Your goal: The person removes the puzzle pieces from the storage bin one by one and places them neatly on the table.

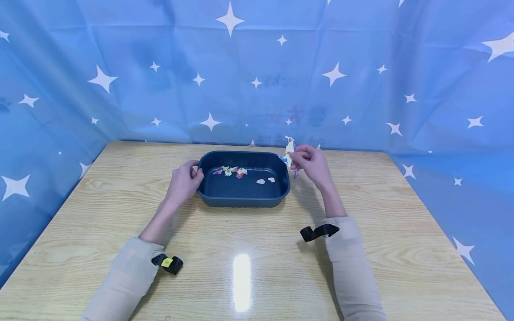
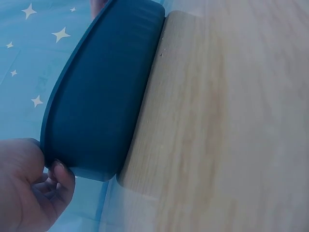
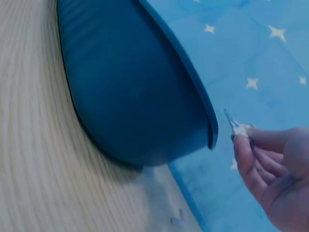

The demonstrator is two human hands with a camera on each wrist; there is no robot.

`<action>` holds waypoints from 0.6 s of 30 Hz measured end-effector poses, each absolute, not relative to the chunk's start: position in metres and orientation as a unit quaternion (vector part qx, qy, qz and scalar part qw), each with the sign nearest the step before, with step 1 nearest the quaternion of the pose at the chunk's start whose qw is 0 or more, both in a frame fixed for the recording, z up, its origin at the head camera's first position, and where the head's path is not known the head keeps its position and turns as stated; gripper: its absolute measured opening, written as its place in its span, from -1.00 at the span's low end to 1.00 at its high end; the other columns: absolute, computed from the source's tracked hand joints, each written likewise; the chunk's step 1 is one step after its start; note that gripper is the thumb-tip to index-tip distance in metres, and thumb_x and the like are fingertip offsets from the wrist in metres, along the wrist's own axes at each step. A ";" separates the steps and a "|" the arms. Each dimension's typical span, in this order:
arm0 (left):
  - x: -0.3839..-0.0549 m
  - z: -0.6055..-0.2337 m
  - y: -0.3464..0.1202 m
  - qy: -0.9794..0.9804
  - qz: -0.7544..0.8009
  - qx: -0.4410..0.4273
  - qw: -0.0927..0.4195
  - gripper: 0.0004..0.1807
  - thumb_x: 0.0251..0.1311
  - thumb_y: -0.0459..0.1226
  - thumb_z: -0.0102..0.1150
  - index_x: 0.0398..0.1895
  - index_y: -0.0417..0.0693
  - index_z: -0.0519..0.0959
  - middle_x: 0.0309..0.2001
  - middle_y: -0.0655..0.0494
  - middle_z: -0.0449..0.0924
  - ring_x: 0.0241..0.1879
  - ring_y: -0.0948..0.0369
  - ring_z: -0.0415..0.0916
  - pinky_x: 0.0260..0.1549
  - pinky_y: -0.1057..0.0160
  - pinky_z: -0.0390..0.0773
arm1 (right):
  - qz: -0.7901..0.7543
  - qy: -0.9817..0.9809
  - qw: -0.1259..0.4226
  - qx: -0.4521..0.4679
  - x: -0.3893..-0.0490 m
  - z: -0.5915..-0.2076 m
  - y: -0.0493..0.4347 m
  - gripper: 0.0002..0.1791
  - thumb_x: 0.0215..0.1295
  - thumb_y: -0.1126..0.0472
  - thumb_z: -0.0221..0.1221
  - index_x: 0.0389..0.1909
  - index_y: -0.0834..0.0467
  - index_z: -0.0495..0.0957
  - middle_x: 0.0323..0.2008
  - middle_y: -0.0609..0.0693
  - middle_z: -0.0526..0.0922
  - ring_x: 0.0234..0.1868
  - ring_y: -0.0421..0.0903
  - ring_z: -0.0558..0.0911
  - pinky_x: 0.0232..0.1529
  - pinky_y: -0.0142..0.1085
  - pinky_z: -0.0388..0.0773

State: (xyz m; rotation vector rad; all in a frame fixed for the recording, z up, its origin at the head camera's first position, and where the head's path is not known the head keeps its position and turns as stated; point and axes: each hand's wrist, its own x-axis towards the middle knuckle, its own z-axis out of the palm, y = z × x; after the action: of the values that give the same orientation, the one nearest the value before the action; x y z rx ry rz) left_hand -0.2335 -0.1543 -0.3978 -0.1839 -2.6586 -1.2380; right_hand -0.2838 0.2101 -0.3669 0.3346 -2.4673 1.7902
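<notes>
While left fingers (image 2: pixel 64 181) grip tub (image 1: pixel 244 201), right fingers (image 3: pixel 245 157) pinch scrap (image 1: pixel 289 145).

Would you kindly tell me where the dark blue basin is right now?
In the head view, the basin sits near the far edge of the wooden table, the left hand gripping its left end and the right hand beside its right end.

The tray (image 1: pixel 241 191) is plain dark blue. The small scraps (image 1: pixel 228 172) inside show pink, purple, pale green, red and white. The held scrap (image 1: pixel 289 150) is white with blue and purple patches. The tabletop (image 1: pixel 261 240) shows pale tan wood grain. The backdrop cloth (image 1: pixel 160 44) is blue, patterned with white four-pointed stars. The sleeves (image 1: pixel 355 272) are plain off-white; the left wrist strap bears a yellow label (image 1: pixel 167 262).
</notes>
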 end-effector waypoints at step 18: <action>-0.235 -0.400 -0.154 -0.894 -0.432 -0.060 0.105 -0.61 0.40 -0.35 -0.02 0.19 -0.39 0.52 -0.62 0.12 0.36 -0.72 0.20 0.37 -0.60 0.23 0.39 | 0.534 -0.845 -0.022 0.004 -0.290 -0.387 0.253 -0.56 0.49 0.18 0.15 0.24 0.38 0.46 -0.23 0.16 0.62 -0.40 -0.09 0.65 -0.23 -0.28 0.64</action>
State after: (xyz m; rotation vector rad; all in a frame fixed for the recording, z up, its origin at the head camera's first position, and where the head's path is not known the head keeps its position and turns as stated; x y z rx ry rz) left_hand -0.2345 -0.1544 -0.4000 -0.1772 -2.6346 -1.2729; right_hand -0.2898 0.2528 -0.3873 0.0126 -2.6938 1.7001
